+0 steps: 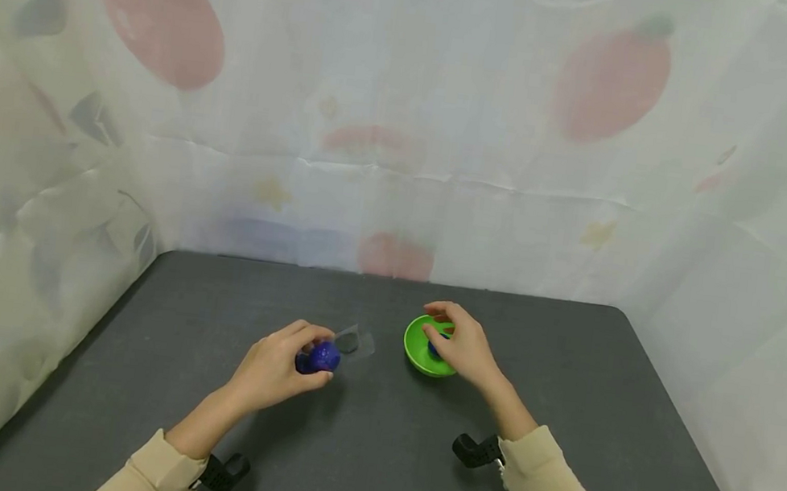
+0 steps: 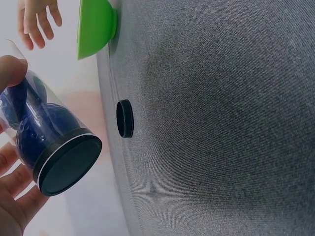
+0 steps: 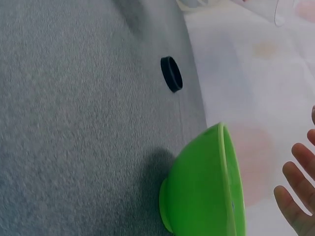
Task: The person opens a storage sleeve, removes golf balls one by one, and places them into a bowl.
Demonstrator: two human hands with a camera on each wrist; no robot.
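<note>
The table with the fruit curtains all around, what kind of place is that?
Probably a small recording booth, not a kitchen: a plain dark table, thin curtains printed with fruit hung close around it, and only a green bowl and a clear tube of blue balls in use.

You have no readable text, label, brand, number or sign in any view. The clear plastic tube with the black base (image 2: 59,147) carries no printing. The bright green plastic bowl (image 3: 206,191) is plain. The small black round cap (image 2: 125,118) bears no mark. The pale curtain backdrop (image 1: 408,117) shows only fruit shapes, no lettering.
</note>
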